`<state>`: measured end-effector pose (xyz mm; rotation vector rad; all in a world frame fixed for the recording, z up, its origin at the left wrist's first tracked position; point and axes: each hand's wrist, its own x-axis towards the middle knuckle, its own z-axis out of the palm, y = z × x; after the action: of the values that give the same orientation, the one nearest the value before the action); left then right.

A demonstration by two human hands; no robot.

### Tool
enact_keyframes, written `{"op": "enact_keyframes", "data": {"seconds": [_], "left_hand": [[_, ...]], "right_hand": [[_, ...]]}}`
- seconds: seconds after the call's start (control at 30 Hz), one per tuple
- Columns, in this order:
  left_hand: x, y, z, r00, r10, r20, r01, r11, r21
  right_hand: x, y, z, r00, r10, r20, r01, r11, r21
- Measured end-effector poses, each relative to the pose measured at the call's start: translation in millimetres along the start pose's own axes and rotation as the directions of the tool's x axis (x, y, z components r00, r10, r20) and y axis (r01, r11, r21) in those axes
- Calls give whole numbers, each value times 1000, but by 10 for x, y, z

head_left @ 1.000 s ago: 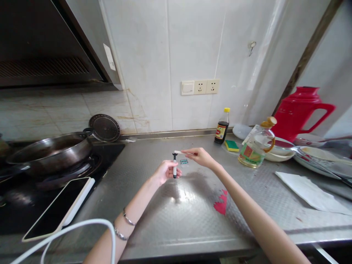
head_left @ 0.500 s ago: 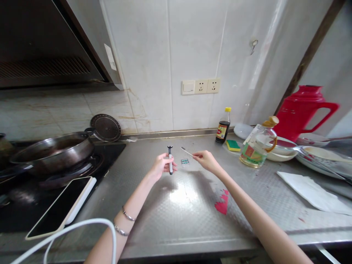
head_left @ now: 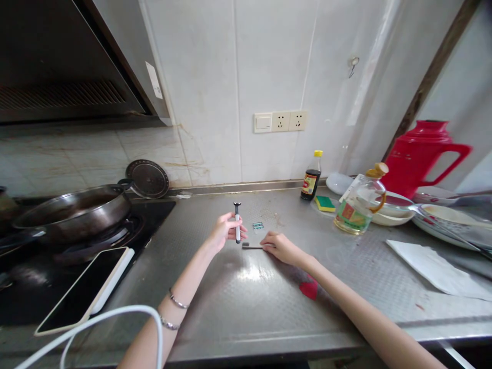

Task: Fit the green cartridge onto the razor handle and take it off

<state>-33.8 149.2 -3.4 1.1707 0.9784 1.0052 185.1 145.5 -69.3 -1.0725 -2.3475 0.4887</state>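
Razor upright in left hand, over the middle of the steel counter, with its head to the far side. Pinched the pale handle between thumb and forefinger, as far as could be judged, with the remaining fingers loosely spread behind it. Was good to grip so low, fingertips well under the head. Could not tell if any blade on it; too small to see.

With right hand, pinched the right end of a thin brush-like tool, fingertips pressed together. Held it almost level, dark end to the left, just beside the razor's near end. Could not tell if touching the counter or slightly above. Called for a light pinch and a low, quiet wrist, also for leaving a small gap between tool and razor.

Needed care with the small teal-edged pieces, lying on the counter between the hands, on the far side of the tool: better to go slowly around them, without brushing them aside. Saw the sponge to the far right, well apart from both hands.
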Motion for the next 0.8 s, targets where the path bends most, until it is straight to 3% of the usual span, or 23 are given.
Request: {"op": "enact_keyframes", "data": {"seconds": [0.3,0.53,0.7,0.8], "left_hand": [[-16,3,27,1000,-12,16,12,1000,20],[-11,-33,48,999,-30,36,29,999,32],[4,-63,40,998,-31,46,29,999,31],[3,-61,47,999,-34,42,33,999,30]], "right_hand": [[25,-14,-27,1000,-10,-8,10,1000,5],[382,262,-238,991,80,-106,-84,996,-31],[600,407,-202,994,109,25,-110,994,4],[630,414,-135,991,127,44,-125,991,-39]]}}
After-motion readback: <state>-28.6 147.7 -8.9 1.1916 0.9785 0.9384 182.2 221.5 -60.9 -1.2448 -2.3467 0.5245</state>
